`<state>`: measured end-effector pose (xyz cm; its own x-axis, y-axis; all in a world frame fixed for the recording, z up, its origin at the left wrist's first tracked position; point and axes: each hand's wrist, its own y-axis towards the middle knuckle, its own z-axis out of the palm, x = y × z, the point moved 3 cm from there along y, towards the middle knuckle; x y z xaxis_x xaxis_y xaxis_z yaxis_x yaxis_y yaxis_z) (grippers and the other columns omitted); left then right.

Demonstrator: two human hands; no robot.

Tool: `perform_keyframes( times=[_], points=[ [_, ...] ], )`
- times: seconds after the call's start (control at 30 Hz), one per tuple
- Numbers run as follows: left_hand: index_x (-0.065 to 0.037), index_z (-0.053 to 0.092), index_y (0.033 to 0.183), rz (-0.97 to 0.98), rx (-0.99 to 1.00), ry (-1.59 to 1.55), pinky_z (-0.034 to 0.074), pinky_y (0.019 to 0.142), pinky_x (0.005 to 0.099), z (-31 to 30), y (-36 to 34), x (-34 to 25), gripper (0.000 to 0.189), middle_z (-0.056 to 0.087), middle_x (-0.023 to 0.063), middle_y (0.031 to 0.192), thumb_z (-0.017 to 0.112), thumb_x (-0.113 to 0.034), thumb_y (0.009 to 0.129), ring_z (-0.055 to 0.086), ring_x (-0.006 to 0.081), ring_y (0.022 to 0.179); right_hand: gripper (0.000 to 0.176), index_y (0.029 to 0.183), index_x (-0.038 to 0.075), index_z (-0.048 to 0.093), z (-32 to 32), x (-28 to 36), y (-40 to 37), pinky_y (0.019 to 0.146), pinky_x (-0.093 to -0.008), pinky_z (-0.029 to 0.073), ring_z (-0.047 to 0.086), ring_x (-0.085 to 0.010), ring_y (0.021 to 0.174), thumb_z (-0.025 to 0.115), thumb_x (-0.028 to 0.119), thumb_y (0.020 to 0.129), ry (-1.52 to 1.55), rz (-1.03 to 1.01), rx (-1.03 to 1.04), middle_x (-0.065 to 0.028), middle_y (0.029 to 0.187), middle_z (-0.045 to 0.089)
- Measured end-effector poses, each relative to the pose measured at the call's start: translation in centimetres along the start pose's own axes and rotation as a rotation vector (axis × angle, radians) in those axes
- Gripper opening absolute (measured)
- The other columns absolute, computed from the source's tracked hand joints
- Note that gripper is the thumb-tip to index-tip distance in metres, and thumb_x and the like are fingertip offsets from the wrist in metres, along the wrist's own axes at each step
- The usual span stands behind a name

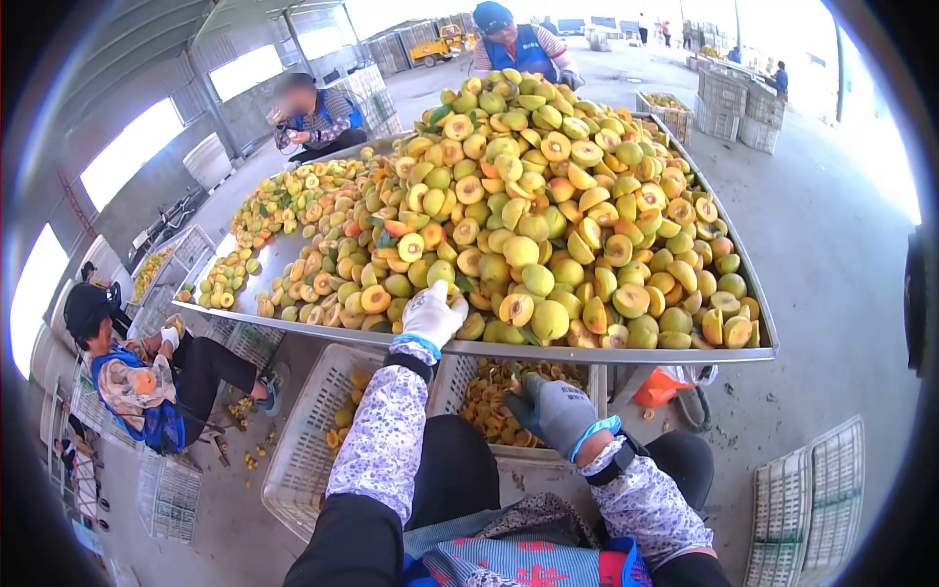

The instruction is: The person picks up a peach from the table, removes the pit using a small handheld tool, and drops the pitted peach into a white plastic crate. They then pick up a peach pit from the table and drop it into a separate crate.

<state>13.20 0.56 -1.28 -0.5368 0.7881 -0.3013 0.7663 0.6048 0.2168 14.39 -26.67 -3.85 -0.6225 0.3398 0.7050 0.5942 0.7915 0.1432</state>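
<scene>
My left hand [433, 316], in a white glove, reaches to the near edge of a big heap of yellow peaches [519, 251], many cut in half with their reddish hollows showing. Its fingers are closed at a peach [441, 274] low on the heap. The heap lies on a metal-rimmed table [548, 351]. Lower down, my right hand [560, 413], in a grey glove, is curled over a crate [533, 452] of peach pieces [486, 406]. I cannot tell what its fingers hold.
Left of my knees stands a white plastic crate [293, 453] with some fruit. An orange-red bag [660, 386] hangs under the table at right. Stacked crates [807, 504] stand lower right. Two people [528, 49] [318, 117] work behind the table; another person [142, 377] sits left.
</scene>
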Motion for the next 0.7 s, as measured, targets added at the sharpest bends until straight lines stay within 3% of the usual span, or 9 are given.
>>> perform_keyframes(
  times=[0.07,0.2,0.23,0.27,0.33,0.4,0.47,0.6,0.7],
  points=[
    [-0.004,0.067,0.116,-0.057,-0.049,-0.435,0.050,0.095,0.0427,-1.4,-1.0,0.7,0.051,0.072,0.0226,0.106,0.070,-0.044,0.085,0.067,0.0357,0.104,0.031,0.098,0.002,0.066,-0.6,0.6,-0.1,0.068,-0.0523,0.051,0.067,-0.0432,0.078,0.066,0.032,0.095,0.037,-0.009,-0.032,-0.0232,0.081,0.069],
    [-0.004,0.069,0.121,-0.045,0.023,-1.212,0.055,0.084,0.0307,-4.0,-4.0,-1.9,0.032,0.071,0.0086,0.112,0.067,-0.025,0.096,0.069,0.0185,0.100,0.023,0.099,-0.001,0.064,-0.9,1.0,0.4,0.062,-0.0419,0.050,0.067,-0.0313,0.065,0.065,0.022,0.098,0.225,-0.011,-0.140,-0.0218,0.075,0.066],
    [-0.004,0.068,0.122,-0.137,0.202,-1.386,0.057,0.076,0.0270,-6.0,-5.7,-3.9,0.026,0.068,0.0024,0.113,0.064,-0.015,0.099,0.067,0.0120,0.098,0.023,0.097,0.001,0.064,-0.8,0.8,0.6,0.061,-0.0421,0.050,0.067,-0.0327,0.065,0.066,0.024,0.097,0.333,-0.021,-0.197,-0.0211,0.075,0.067],
    [-0.008,0.064,0.131,0.003,0.235,-1.379,0.059,0.071,0.0324,-5.5,-6.0,-4.1,0.033,0.069,0.0032,0.113,0.060,-0.023,0.102,0.069,0.0142,0.095,0.023,0.096,0.002,0.063,-0.7,0.5,0.9,0.060,-0.0422,0.050,0.066,-0.0341,0.064,0.067,0.025,0.096,0.424,-0.032,-0.271,-0.0203,0.075,0.067],
    [-0.005,0.063,0.132,-0.017,0.383,-1.479,0.060,0.076,0.0353,-6.8,-8.1,-6.8,0.033,0.070,0.0069,0.117,0.052,-0.019,0.105,0.070,0.0172,0.100,0.016,0.097,0.003,0.059,0.5,0.1,1.7,0.061,-0.0236,0.042,0.047,-0.0039,0.070,0.060,0.018,0.103,0.828,-0.056,-0.346,0.0047,0.074,0.053],
    [0.000,0.061,0.134,0.084,0.412,-1.520,0.054,0.098,0.0340,-5.6,-8.8,-8.9,0.035,0.069,0.0108,0.124,0.051,-0.018,0.105,0.067,0.0201,0.111,0.022,0.101,0.008,0.058,-0.5,0.4,2.0,0.047,-0.0230,0.040,0.051,-0.0056,0.053,0.055,0.029,0.105,0.949,0.071,-0.225,0.0018,0.071,0.056],
    [0.000,0.060,0.134,0.114,0.400,-1.469,0.048,0.104,0.0316,-3.8,-8.8,-9.5,0.035,0.066,0.0117,0.128,0.051,-0.016,0.105,0.063,0.0186,0.118,0.028,0.100,0.010,0.058,-1.1,0.7,1.5,0.042,-0.0248,0.041,0.053,-0.0084,0.048,0.055,0.037,0.104,1.051,0.179,-0.190,0.0000,0.072,0.060],
    [0.001,0.052,0.142,0.354,0.174,-1.130,0.044,0.104,0.0283,-2.4,-9.2,-10.5,0.047,0.063,0.0096,0.128,0.062,-0.022,0.101,0.058,0.0160,0.119,0.037,0.100,0.011,0.059,-1.9,0.9,1.0,0.042,-0.0242,0.042,0.054,-0.0084,0.050,0.053,0.047,0.103,1.131,0.245,-0.178,-0.0001,0.073,0.062],
    [-0.001,0.051,0.142,0.387,0.199,-1.093,0.044,0.104,0.0316,-3.6,-9.8,-11.8,0.053,0.064,0.0097,0.124,0.066,-0.026,0.099,0.059,0.0189,0.117,0.046,0.099,0.012,0.061,-2.8,1.6,0.4,0.043,-0.0242,0.043,0.055,-0.0086,0.051,0.047,0.056,0.103,1.179,0.338,-0.130,0.0000,0.074,0.062]
  ],
)
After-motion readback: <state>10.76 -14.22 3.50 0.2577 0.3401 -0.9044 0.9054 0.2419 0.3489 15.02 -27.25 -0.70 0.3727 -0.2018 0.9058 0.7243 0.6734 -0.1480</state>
